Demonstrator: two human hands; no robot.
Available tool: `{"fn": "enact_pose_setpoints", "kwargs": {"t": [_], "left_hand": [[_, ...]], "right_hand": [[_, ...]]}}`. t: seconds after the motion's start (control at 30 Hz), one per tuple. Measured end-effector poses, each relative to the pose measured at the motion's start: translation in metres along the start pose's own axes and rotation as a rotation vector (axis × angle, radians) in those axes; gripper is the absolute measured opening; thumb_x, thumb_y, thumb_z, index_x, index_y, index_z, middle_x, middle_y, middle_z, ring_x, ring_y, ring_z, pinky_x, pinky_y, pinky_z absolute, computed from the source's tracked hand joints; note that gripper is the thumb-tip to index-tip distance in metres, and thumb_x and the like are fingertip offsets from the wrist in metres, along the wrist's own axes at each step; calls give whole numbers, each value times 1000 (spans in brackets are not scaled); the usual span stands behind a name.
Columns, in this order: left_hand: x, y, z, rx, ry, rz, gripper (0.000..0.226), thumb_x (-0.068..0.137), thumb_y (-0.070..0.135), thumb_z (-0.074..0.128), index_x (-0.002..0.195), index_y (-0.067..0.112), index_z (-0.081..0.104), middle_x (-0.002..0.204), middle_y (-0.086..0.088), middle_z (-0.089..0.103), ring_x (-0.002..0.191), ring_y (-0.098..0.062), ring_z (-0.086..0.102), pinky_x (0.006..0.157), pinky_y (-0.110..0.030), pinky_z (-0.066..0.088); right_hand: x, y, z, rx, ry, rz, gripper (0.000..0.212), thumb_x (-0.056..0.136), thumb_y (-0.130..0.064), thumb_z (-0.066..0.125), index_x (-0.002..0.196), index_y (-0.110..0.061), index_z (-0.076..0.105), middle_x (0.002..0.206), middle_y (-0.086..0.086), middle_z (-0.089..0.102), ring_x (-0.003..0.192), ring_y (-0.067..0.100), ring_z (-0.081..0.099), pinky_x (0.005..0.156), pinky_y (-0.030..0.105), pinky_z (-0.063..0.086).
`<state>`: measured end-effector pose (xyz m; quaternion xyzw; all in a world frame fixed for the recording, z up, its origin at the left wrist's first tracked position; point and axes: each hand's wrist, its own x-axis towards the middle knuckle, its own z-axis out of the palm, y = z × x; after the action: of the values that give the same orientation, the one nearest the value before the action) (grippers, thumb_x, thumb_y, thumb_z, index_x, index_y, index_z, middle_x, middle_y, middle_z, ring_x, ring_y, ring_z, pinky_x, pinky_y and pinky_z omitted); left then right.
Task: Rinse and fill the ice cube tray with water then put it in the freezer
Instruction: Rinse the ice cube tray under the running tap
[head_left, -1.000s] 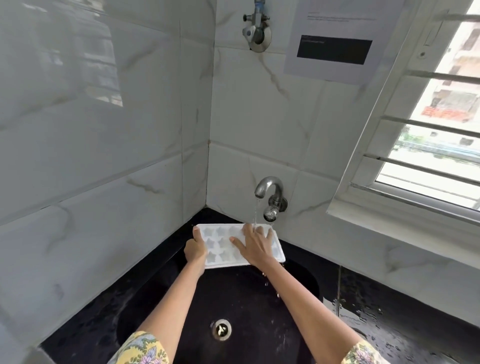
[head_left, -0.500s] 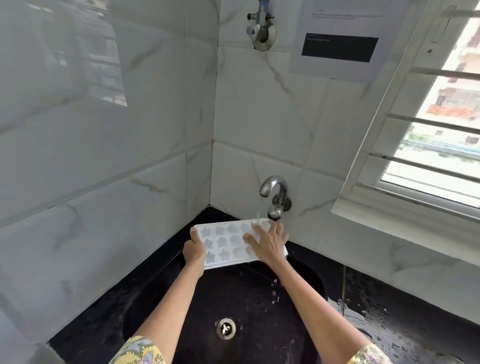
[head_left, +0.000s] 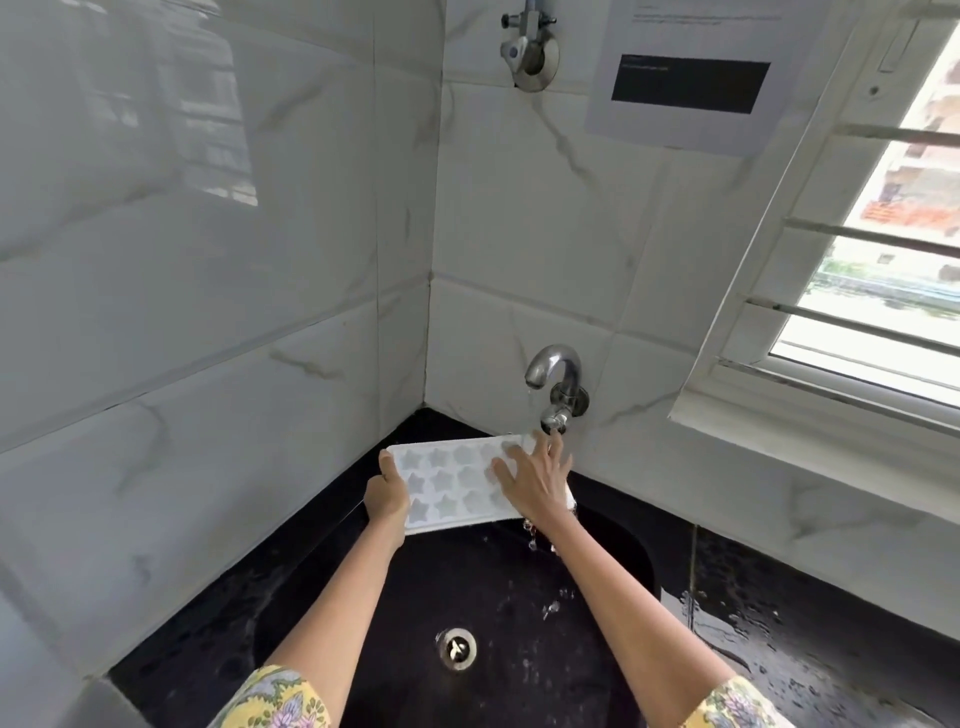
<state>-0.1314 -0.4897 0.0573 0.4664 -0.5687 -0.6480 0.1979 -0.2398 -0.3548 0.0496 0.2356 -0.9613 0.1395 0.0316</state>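
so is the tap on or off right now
On: a thin stream falls from the tap spout toward the ice cube tray, and drops fall into the sink.

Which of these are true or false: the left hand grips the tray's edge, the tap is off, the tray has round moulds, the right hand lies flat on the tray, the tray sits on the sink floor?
1. The left hand grips the tray's edge. True.
2. The tap is off. False: water runs from it.
3. The tray has round moulds. False: they are star-shaped.
4. The right hand lies flat on the tray. True.
5. The tray sits on the sink floor. False: it is held above it.
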Motion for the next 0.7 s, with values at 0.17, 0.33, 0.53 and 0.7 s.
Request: {"fn": "enact_pose_setpoints", "kwargs": {"t": [0.17, 0.33, 0.53, 0.7], "left_hand": [[1, -8, 2, -8, -50, -31, 65, 100, 47, 26, 134, -6, 44, 133, -19, 51, 120, -35, 51, 95, -37, 41], [6, -11, -5, -43, -25, -66, 66, 100, 50, 26, 134, -4, 45, 135, -20, 51, 122, -36, 51, 102, -42, 43], [3, -4, 4, -54, -31, -55, 63, 101, 46, 26, 131, -5, 47, 134, -20, 52, 121, -35, 52, 94, -38, 43], [8, -8, -1, -53, -4, -51, 62, 101, 45, 27, 133, -6, 45, 135, -20, 51, 123, -35, 50, 92, -35, 41]], "right_hand": [[-1, -6, 2, -101, -17, 80, 46, 97, -43, 27, 119, -16, 57, 151, 22, 17, 142, 38, -2, 107, 64, 8], [1, 7, 3, -89, 65, 11, 36, 96, -39, 34, 121, -21, 53, 143, 17, 30, 138, 35, 11, 108, 62, 16], [-3, -7, 10, -48, 77, 272, 51, 96, -43, 29, 136, -11, 35, 146, 21, 28, 139, 37, 13, 102, 61, 27], [8, 4, 6, 246, -116, 250, 53, 92, -50, 36, 137, -22, 35, 153, 23, 4, 141, 38, -12, 107, 63, 13]]}}
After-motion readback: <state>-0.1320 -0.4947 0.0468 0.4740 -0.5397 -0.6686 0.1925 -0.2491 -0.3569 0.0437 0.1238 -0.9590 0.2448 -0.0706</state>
